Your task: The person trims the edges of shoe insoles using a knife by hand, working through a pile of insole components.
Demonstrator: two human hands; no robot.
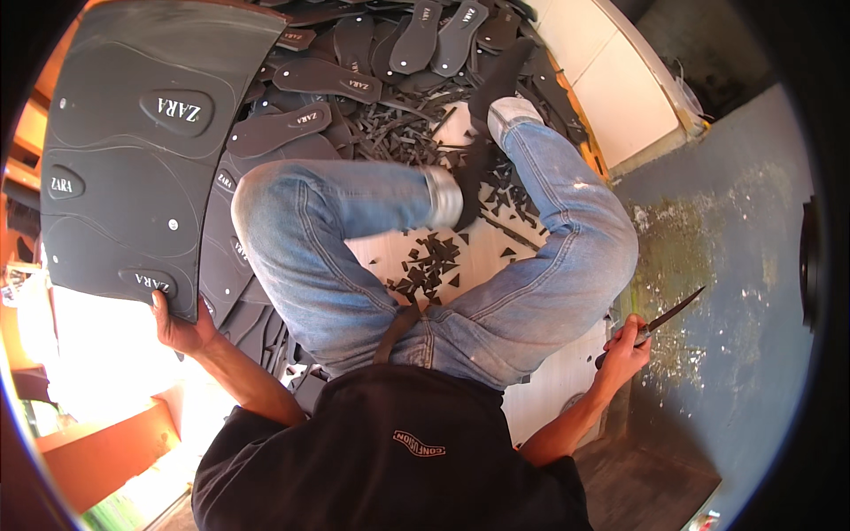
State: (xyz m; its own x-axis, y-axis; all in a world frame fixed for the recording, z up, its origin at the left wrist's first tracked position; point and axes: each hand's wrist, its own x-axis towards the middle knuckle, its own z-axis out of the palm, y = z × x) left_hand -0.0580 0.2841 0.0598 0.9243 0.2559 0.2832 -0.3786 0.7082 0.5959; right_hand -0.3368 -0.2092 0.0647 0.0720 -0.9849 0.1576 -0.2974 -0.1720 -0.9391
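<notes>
Blue wall (753,230) — one knife (677,309), one sheet (128,157)

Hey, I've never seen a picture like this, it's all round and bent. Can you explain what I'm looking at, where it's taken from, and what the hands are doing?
There's no machine here, just a person's two bare hands. The single picture comes from a wide fisheye camera worn on the head, looking down, so straight edges bow near the rim.

In the middle are the wearer's own bent legs in blue jeans. The left hand grips the lower edge of a large dark sheet marked with insole outlines. The right hand holds a knife, its blade pointing away from the body.

Cut dark insoles lie piled beyond and to the left of the legs, and small dark scraps litter the pale surface between them.
</notes>
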